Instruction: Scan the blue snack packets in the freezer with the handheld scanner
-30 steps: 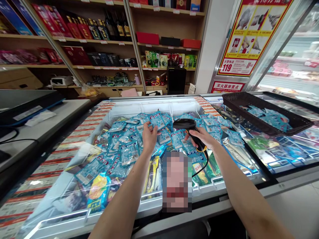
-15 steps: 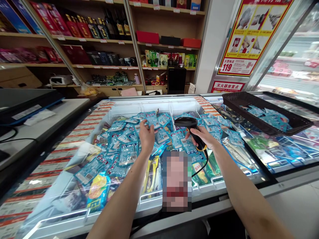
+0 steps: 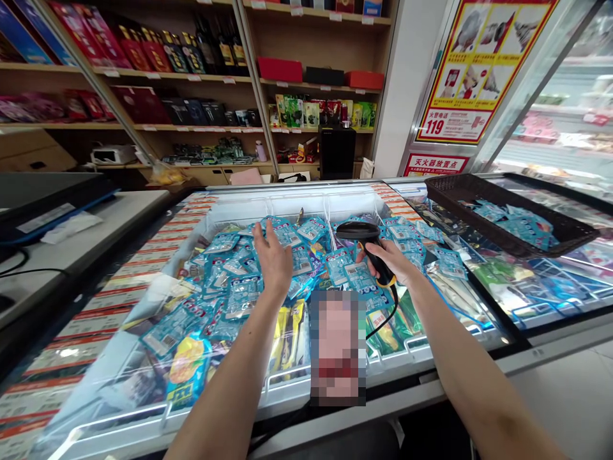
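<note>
Gripping a black scanner (image 3: 358, 231), the right hand (image 3: 390, 259) hangs above blue packets (image 3: 243, 297) strewn between the front and back edges of the freezer (image 3: 536, 353). Over the pile, the left hand (image 3: 275, 262) is spread and looks free; from here I can't tell whether it touches one. Sorting by hand, scanner ready, seems the present step; the next move calls for a light touch among loose, overlapping packets.

Shows light blue with white print on the packets (image 3: 244, 296); black with yellow trim on the barcode scanner (image 3: 360, 232); dark brown on the far-right basket (image 3: 575, 234). Runs to orange-red and white stripes along the left price labels (image 3: 103, 300), yellow and blue on the near-left bag (image 3: 188, 367), red-bordered yellow on the far-right poster (image 3: 479, 64).
</note>
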`<state>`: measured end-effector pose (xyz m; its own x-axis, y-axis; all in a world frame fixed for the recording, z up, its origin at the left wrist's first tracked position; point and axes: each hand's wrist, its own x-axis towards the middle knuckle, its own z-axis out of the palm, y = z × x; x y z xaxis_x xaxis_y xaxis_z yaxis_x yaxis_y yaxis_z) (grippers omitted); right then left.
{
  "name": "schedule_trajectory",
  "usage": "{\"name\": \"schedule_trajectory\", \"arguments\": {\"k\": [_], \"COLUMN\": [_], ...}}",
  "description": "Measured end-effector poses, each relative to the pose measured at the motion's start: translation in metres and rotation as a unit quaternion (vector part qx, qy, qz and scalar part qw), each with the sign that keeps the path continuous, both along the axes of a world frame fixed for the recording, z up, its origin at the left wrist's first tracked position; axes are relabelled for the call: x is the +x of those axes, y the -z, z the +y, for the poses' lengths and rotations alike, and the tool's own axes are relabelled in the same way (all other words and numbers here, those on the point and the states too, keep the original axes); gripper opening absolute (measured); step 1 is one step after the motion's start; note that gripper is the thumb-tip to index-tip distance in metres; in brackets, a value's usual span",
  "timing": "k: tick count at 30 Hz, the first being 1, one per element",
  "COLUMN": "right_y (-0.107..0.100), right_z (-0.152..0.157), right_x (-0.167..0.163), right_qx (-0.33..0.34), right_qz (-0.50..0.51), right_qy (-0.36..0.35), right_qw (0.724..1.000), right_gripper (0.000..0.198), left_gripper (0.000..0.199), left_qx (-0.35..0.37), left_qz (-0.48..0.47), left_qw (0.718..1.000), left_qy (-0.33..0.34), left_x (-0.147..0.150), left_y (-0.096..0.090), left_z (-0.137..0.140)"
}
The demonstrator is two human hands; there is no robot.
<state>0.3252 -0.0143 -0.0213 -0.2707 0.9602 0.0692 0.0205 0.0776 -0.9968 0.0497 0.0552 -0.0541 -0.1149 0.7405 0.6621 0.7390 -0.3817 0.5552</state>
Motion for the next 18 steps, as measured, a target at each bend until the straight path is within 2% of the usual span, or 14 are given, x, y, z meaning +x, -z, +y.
{"name": "schedule_trajectory", "arguments": {"k": [2,4,6,8,11,13,16,18], "right_y": [0.001,0.003,0.004,0.003,0.002,0.002,0.004,0.005], "right_z": [0.001,0.002,0.003,0.002,0.001,0.001,0.002,0.003], "right_x": [0.001,0.003,0.004,0.004,0.002,0.002,0.002,0.003], "right_qx": [0.001,0.000,0.000,0.004,0.011,0.010,0.008,0.006], "right_qz": [-0.005,-0.018,-0.027,-0.023,-0.004,0.005,0.010,0.009], "right_qy": [0.001,-0.001,-0.003,-0.002,0.003,0.006,0.012,0.015], "right_qw": [1.000,1.000,1.000,1.000,1.000,1.000,1.000,1.000], "right_gripper": [0.039,0.040,0.041,0.040,0.039,0.038,0.037,0.037], "left_gripper": [0.052,0.040,0.042,0.053,0.065,0.062,0.058,0.062], "left_qx": [-0.001,-0.018,-0.051,-0.091,-0.128,-0.133,-0.130,-0.129], "left_qz": [0.056,0.115,0.161,0.198,0.241,0.250,0.220,0.175], "left_qw": [0.998,0.987,0.970,0.954,0.936,0.933,0.940,0.952], "left_qy": [0.041,0.109,0.173,0.208,0.222,0.224,0.224,0.214], "left_x": [0.005,0.012,0.021,0.028,0.033,0.033,0.031,0.028], "left_y": [0.000,0.001,0.003,0.005,0.009,0.011,0.012,0.013], "left_z": [-0.002,-0.004,-0.008,-0.011,-0.015,-0.015,-0.012,-0.010]}}
